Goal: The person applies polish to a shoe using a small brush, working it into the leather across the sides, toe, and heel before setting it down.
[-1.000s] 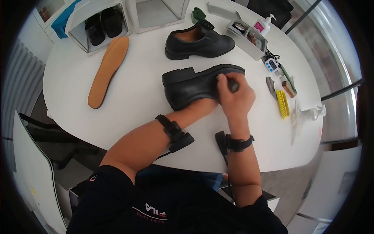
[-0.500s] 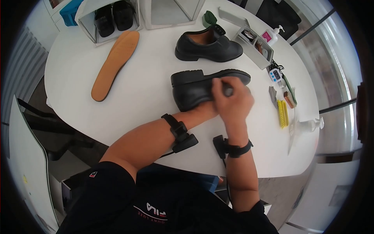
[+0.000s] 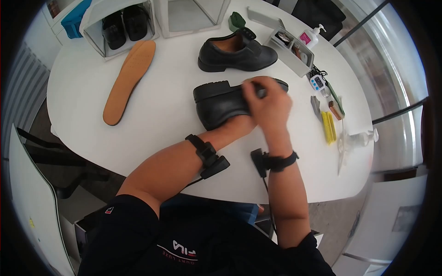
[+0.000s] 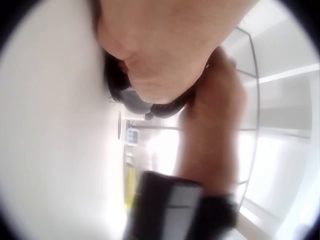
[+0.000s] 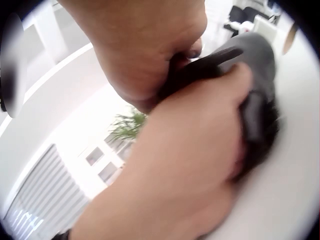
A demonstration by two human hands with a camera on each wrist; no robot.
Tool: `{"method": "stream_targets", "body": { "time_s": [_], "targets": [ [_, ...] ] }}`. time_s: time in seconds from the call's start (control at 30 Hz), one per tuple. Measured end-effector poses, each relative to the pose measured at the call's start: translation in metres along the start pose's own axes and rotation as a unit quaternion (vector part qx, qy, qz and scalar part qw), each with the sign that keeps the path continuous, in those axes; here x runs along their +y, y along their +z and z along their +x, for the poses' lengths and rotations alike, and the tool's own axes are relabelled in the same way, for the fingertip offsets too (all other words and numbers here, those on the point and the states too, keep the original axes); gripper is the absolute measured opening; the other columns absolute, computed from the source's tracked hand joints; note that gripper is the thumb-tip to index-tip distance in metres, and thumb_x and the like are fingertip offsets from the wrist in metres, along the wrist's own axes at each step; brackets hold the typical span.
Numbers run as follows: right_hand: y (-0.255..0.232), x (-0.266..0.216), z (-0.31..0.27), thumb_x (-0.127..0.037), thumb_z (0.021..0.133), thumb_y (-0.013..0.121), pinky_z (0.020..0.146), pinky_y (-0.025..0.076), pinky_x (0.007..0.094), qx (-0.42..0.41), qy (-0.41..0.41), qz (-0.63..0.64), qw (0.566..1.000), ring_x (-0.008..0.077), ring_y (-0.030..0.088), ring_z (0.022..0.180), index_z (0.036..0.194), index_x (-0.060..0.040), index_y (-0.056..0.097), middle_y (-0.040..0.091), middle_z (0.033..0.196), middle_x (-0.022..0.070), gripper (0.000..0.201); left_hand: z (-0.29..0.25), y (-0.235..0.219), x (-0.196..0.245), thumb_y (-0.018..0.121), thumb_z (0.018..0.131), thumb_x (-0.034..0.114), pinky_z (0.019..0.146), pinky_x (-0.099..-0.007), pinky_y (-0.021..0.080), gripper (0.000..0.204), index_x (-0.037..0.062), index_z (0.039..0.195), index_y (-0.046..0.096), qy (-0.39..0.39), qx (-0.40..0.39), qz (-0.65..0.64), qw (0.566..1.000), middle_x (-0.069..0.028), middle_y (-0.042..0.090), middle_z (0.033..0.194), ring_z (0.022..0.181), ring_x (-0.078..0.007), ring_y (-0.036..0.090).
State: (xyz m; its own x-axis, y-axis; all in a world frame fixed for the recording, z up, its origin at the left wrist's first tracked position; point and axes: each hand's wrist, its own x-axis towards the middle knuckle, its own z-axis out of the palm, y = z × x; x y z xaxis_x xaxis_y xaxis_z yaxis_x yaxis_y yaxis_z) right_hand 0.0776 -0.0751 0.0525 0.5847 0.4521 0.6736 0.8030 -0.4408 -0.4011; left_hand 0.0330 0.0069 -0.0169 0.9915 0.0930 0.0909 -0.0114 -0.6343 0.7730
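A black leather shoe (image 3: 218, 108) is tipped on its side, its heel to the left and the edge of its sole upward. My left hand (image 3: 241, 125) grips it from the near side; its fingers are mostly hidden in the head view, while its thumb (image 5: 237, 82) shows against the leather in the right wrist view. My right hand (image 3: 272, 108), blurred, is curled over the front half of the shoe. It holds a small dark rounded thing (image 3: 261, 93), mostly covered by the fingers; I cannot tell its kind.
Behind stands the other black shoe (image 3: 258, 60). A tan insole (image 3: 131, 83) lies left, below a white box (image 3: 99, 43) with dark shoes. At right are a grey organizer (image 3: 294, 64), pump bottle (image 3: 311, 37), small timer (image 3: 317, 83) and yellow brush (image 3: 328, 128). A green brush (image 3: 237, 21) sits behind.
My right hand has slid along the shoe from near the toe toward the heel, the small dark thing still in it. The left hand keeps its hold. The head view has shifted slightly.
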Motion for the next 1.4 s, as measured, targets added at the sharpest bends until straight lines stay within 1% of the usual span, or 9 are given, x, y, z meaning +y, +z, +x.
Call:
{"method": "stream_targets", "body": {
  "time_s": [0.3,0.57,0.73,0.8,0.83,0.9,1.03,1.1,1.4],
  "targets": [
    [-0.009,0.082,-0.016,-0.028,0.090,0.086,0.072,0.056,0.0316,0.089,0.273,0.185,0.940,0.0179,0.071,0.075,0.104,0.0008,0.077,0.077,0.086,0.0115,0.033,-0.009,-0.027,0.013,0.053,0.111,0.030,0.102,-0.0331,0.050,0.035,0.0060,0.137,0.058,0.097,0.085,-0.142,0.981,-0.0097,0.062,0.130,0.123,-0.0191,0.058],
    [-0.013,0.028,-0.021,-0.024,0.088,0.086,0.078,0.059,0.0336,-0.018,-0.002,0.157,0.987,0.0271,0.076,0.082,0.104,-0.0028,0.078,0.078,0.098,0.0132,0.028,-0.004,0.025,-0.021,0.067,0.099,0.011,0.105,-0.0416,0.051,0.043,0.0027,0.140,0.057,0.114,0.194,-0.004,0.974,-0.0180,0.066,0.131,0.125,-0.0306,0.063],
    [-0.009,0.104,-0.013,-0.040,0.094,0.081,0.085,0.058,0.0369,0.113,0.298,0.154,0.935,0.0247,0.075,0.088,0.112,0.0009,0.075,0.079,0.098,0.0158,0.045,-0.009,-0.014,0.031,0.066,0.101,0.016,0.097,-0.0365,0.057,0.035,0.0024,0.134,0.068,0.122,0.194,-0.039,0.973,-0.0168,0.073,0.124,0.110,-0.0311,0.070],
    [-0.008,0.124,-0.017,-0.039,0.094,0.081,0.083,0.057,0.0361,0.115,0.340,0.156,0.920,0.0237,0.075,0.087,0.111,0.0017,0.075,0.079,0.095,0.0158,0.045,-0.002,0.023,-0.038,0.065,0.102,0.019,0.104,-0.0371,0.054,0.037,0.0022,0.136,0.067,0.283,0.184,0.708,0.620,-0.0198,0.071,0.129,0.116,-0.0319,0.068],
    [-0.011,0.125,-0.017,-0.039,0.094,0.081,0.082,0.057,0.0353,0.110,0.374,0.156,0.908,0.0226,0.074,0.086,0.110,0.0025,0.075,0.078,0.092,0.0157,0.045,-0.004,0.021,-0.035,0.065,0.102,0.019,0.104,-0.0371,0.054,0.037,0.0022,0.136,0.067,0.289,0.181,0.709,0.618,-0.0198,0.071,0.129,0.116,-0.0319,0.068],
    [-0.012,0.121,-0.021,-0.038,0.094,0.080,0.078,0.056,0.0340,0.122,0.383,0.174,0.899,0.0201,0.073,0.081,0.109,0.0028,0.074,0.077,0.086,0.0147,0.043,-0.012,0.020,-0.028,0.062,0.102,0.008,0.113,-0.0383,0.047,0.043,-0.0001,0.144,0.060,0.187,0.108,0.544,0.811,-0.0175,0.066,0.139,0.129,-0.0322,0.062],
    [-0.007,0.101,-0.029,-0.034,0.092,0.083,0.072,0.053,0.0308,0.032,0.358,0.264,0.895,0.0141,0.066,0.075,0.103,0.0028,0.075,0.074,0.082,0.0079,0.039,0.001,0.017,-0.061,0.064,0.102,0.008,0.113,-0.0368,0.047,0.043,0.0003,0.144,0.061,0.187,0.175,0.384,0.887,-0.0163,0.064,0.144,0.134,-0.0293,0.060],
    [-0.007,0.075,-0.035,-0.032,0.093,0.083,0.071,0.052,0.0305,-0.035,0.291,0.334,0.896,0.0134,0.065,0.074,0.103,0.0022,0.074,0.072,0.083,0.0049,0.037,0.002,-0.001,-0.037,0.061,0.106,0.032,0.118,-0.0433,0.042,0.051,0.0039,0.147,0.059,0.047,0.125,-0.073,0.988,-0.0146,0.059,0.151,0.142,-0.0328,0.053],
    [-0.012,0.076,-0.032,-0.025,0.094,0.083,0.057,0.048,0.0260,0.005,0.382,0.389,0.838,0.0083,0.059,0.066,0.102,-0.0024,0.074,0.066,0.077,0.0001,0.025,-0.009,-0.016,0.011,0.067,0.100,0.063,0.098,-0.0314,0.052,0.072,0.0029,0.140,0.063,-0.149,0.105,-0.323,0.929,-0.0063,0.067,0.131,0.116,-0.0162,0.062]
  ]
}}
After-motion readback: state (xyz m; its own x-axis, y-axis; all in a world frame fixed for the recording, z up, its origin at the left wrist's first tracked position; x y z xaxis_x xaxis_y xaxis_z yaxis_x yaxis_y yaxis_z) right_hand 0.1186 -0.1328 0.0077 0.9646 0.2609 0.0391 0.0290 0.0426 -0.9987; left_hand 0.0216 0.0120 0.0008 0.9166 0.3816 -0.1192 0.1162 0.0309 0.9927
